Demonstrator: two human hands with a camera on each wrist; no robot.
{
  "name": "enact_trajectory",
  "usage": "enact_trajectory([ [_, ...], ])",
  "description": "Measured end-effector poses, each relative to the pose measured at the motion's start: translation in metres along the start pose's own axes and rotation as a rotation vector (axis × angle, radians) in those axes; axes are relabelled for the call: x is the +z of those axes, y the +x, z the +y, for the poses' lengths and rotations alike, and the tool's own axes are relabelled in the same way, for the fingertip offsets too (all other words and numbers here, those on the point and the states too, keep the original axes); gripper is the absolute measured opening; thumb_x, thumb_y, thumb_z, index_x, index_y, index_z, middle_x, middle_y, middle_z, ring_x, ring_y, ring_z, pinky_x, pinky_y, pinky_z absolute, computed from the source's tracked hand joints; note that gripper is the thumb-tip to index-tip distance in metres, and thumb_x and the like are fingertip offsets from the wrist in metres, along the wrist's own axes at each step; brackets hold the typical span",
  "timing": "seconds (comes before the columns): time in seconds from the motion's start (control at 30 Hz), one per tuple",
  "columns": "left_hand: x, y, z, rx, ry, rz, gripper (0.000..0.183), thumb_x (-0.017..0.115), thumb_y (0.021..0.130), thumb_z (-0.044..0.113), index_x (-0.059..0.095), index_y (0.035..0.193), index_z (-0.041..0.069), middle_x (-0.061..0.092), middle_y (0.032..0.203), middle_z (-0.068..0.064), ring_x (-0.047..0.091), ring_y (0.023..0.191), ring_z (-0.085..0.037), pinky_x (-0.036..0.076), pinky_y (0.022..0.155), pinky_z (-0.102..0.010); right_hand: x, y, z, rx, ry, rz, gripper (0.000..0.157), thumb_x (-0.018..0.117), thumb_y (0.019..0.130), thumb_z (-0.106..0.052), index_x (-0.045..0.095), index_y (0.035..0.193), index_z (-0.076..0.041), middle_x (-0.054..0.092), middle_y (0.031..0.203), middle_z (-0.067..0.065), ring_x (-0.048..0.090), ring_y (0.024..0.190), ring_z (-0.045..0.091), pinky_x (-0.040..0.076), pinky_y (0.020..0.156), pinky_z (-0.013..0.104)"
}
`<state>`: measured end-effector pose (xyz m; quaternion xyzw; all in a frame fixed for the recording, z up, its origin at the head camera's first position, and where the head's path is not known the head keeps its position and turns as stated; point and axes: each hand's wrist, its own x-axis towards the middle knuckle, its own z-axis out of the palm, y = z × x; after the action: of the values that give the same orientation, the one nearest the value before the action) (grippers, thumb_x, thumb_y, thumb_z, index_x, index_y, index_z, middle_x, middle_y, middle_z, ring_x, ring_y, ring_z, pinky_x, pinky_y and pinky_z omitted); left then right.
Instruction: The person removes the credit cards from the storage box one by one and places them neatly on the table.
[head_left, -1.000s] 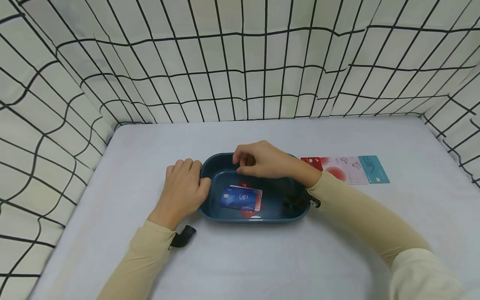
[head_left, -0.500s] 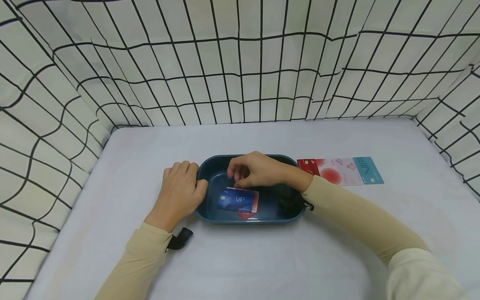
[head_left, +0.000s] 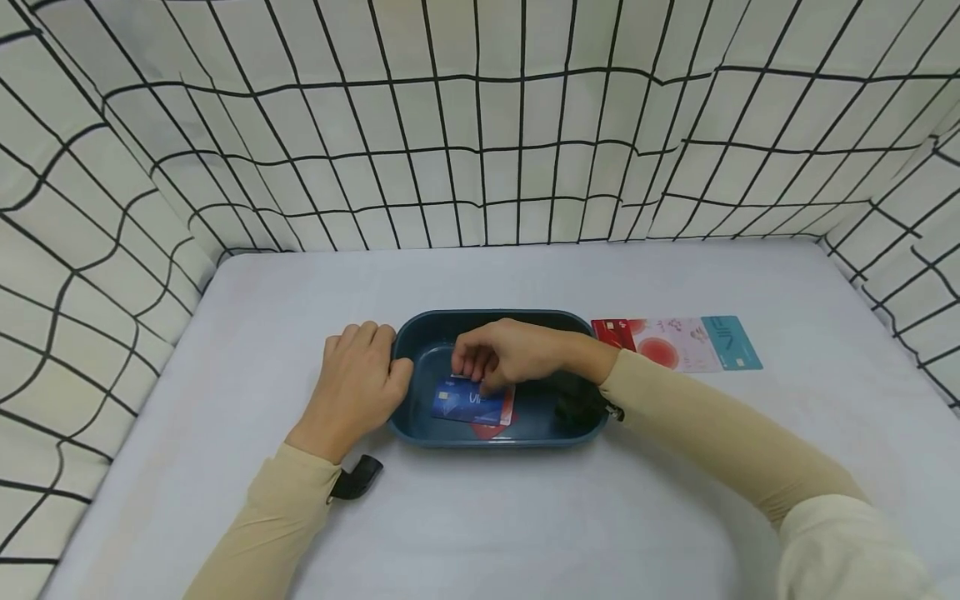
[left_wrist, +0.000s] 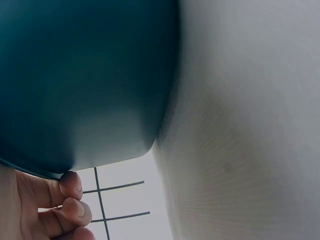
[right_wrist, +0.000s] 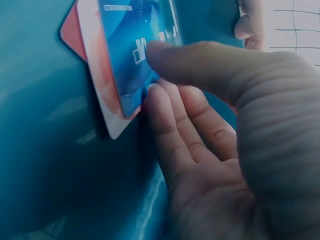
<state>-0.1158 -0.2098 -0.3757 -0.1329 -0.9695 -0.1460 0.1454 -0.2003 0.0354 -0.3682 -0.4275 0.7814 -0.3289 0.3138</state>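
Observation:
A dark teal oblong plastic tray (head_left: 536, 421) stands on the table. My left hand (head_left: 358, 383) grips its left rim, fingers curled over the edge; fingertips show below the rim in the left wrist view. Inside the tray lies a small stack: a blue VIP card (head_left: 455, 403) on top, a pink-and-white card (right_wrist: 107, 100) beneath it, and a red card (right_wrist: 73, 34) at the bottom, turned at an angle. My right hand (head_left: 517, 354) reaches into the tray and pinches the blue card's edge, thumb on its printed face and fingertips at its side.
Just right of the tray, a row of cards lies on the white-covered table (head_left: 480, 517): a red card (head_left: 612, 332), a pink patterned one (head_left: 682, 343) and a teal one (head_left: 732, 343). Black wire grid (head_left: 483, 158) over white cloth surrounds the back and sides.
My right hand has lowered from above the stack onto the blue card, its thumb now over the lettering. The left hand keeps its hold on the rim. The view has shifted slightly.

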Motion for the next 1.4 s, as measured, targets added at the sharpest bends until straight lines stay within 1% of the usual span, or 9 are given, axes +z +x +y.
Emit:
enact_trajectory([
  [0.1, -0.0004, 0.0, -0.0002, -0.003, 0.001, -0.006, 0.02, 0.048, 0.09, 0.02, 0.057, 0.086, 0.002, 0.053, 0.079, -0.011, 0.048, 0.077, -0.032, 0.036, 0.077, -0.046, 0.0007, 0.001, 0.0, 0.013, -0.021, -0.005, 0.039, 0.082, 0.085, -0.011, 0.064, 0.12, -0.014, 0.067, 0.114, 0.001, 0.064, 0.102, 0.012, 0.055, 0.093, 0.023],
  [0.3, 0.0, 0.0001, -0.0004, -0.01, -0.008, -0.019, 0.022, 0.047, 0.091, 0.021, 0.057, 0.087, 0.002, 0.054, 0.08, -0.011, 0.049, 0.08, -0.032, 0.036, 0.078, -0.046, 0.0022, 0.0028, -0.0011, 0.035, -0.069, -0.013, 0.057, 0.091, 0.076, -0.024, 0.062, 0.124, -0.016, 0.066, 0.116, 0.0, 0.062, 0.105, 0.012, 0.054, 0.095, 0.023],
  [0.53, -0.0009, -0.0002, -0.0006, -0.014, -0.013, -0.026, 0.022, 0.047, 0.091, 0.021, 0.057, 0.088, 0.002, 0.053, 0.08, -0.011, 0.048, 0.078, -0.031, 0.035, 0.077, -0.045, 0.0047, 0.007, 0.001, 0.013, -0.18, -0.01, 0.07, 0.095, 0.071, -0.035, 0.059, 0.129, -0.017, 0.064, 0.12, -0.001, 0.062, 0.106, 0.011, 0.054, 0.094, 0.023],
  [0.63, -0.0008, 0.0, -0.0008, -0.011, -0.011, -0.025, 0.022, 0.047, 0.091, 0.021, 0.057, 0.087, 0.003, 0.053, 0.08, -0.011, 0.048, 0.078, -0.031, 0.035, 0.077, -0.045, 0.0053, 0.008, 0.0019, 0.026, -0.235, -0.007, 0.073, 0.095, 0.07, -0.037, 0.059, 0.131, -0.017, 0.061, 0.122, -0.001, 0.061, 0.107, 0.01, 0.055, 0.094, 0.024],
  [0.8, -0.0007, 0.0002, -0.0012, -0.006, -0.008, -0.016, 0.021, 0.047, 0.091, 0.021, 0.057, 0.086, 0.003, 0.052, 0.079, -0.011, 0.048, 0.078, -0.031, 0.035, 0.077, -0.046, 0.005, 0.0079, 0.0014, 0.048, -0.264, 0.001, 0.071, 0.094, 0.072, -0.035, 0.059, 0.132, -0.017, 0.061, 0.123, 0.0, 0.061, 0.108, 0.011, 0.054, 0.095, 0.026],
  [1.0, -0.0004, 0.0005, -0.0014, -0.003, -0.009, -0.013, 0.022, 0.047, 0.09, 0.021, 0.057, 0.087, 0.002, 0.053, 0.079, -0.011, 0.048, 0.077, -0.031, 0.035, 0.076, -0.045, 0.0038, 0.0059, 0.0008, 0.052, -0.22, 0.0, 0.062, 0.091, 0.078, -0.026, 0.059, 0.131, -0.016, 0.064, 0.121, 0.001, 0.061, 0.109, 0.014, 0.054, 0.098, 0.03],
  [1.17, 0.0, 0.0011, -0.0009, -0.007, -0.009, -0.018, 0.021, 0.047, 0.09, 0.021, 0.057, 0.086, 0.002, 0.053, 0.079, -0.011, 0.048, 0.077, -0.031, 0.035, 0.076, -0.045, 0.0026, 0.0035, 0.0001, 0.064, -0.183, -0.014, 0.051, 0.082, 0.086, -0.016, 0.059, 0.131, -0.015, 0.064, 0.123, 0.002, 0.061, 0.112, 0.014, 0.054, 0.102, 0.031],
  [1.27, 0.0003, 0.0011, -0.0007, -0.009, -0.012, -0.022, 0.021, 0.047, 0.09, 0.021, 0.057, 0.087, 0.002, 0.053, 0.08, -0.011, 0.048, 0.078, -0.032, 0.035, 0.076, -0.045, 0.0027, 0.0029, -0.0002, 0.059, -0.185, -0.011, 0.047, 0.08, 0.088, -0.019, 0.059, 0.13, -0.014, 0.064, 0.123, 0.003, 0.061, 0.111, 0.014, 0.054, 0.102, 0.03],
  [1.4, 0.0004, 0.0005, -0.0008, -0.01, -0.017, -0.019, 0.021, 0.047, 0.09, 0.021, 0.057, 0.086, 0.003, 0.053, 0.08, -0.011, 0.048, 0.078, -0.032, 0.035, 0.076, -0.045, 0.0042, 0.0035, -0.0009, 0.047, -0.208, -0.002, 0.053, 0.084, 0.085, -0.027, 0.059, 0.13, -0.014, 0.064, 0.124, 0.003, 0.061, 0.11, 0.014, 0.054, 0.1, 0.029],
])
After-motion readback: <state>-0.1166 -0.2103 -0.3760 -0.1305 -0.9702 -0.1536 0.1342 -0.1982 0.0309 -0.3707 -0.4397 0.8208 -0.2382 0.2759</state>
